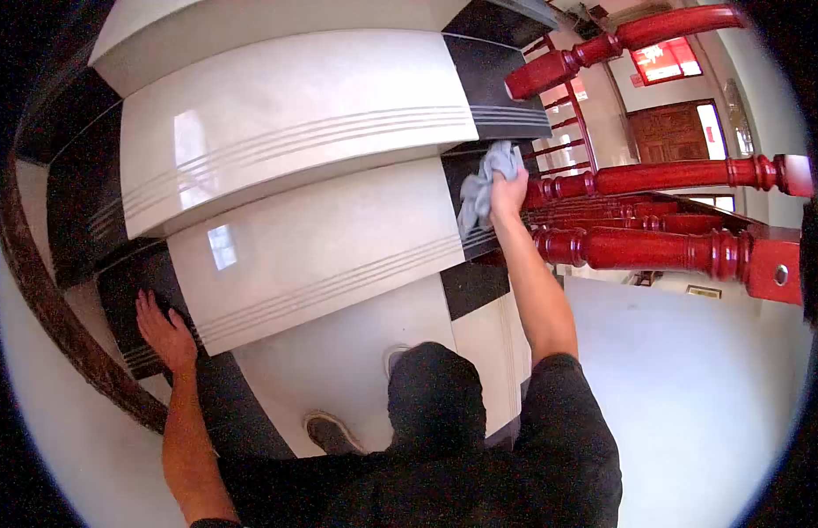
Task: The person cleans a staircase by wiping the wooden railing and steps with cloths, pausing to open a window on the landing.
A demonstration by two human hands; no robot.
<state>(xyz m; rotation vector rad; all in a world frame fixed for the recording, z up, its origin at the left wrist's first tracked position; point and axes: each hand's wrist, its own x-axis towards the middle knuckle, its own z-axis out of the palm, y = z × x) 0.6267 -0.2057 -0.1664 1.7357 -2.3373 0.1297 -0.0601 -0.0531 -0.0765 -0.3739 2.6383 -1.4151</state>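
Note:
My right hand grips a crumpled light grey cloth on the black right end of a stair step, close beside the red baluster posts. Part of the cloth hangs toward the grooved front edge of that step. My left hand lies flat with fingers spread on the black left end of the same step, holding nothing. Between my hands stretches the cream polished tread with grooved lines along its front.
Glossy red turned balusters line the right side. A dark curved skirting runs up the left wall. Another cream step rises above. My shoe stands on the lower step. A carved wooden door shows at far right.

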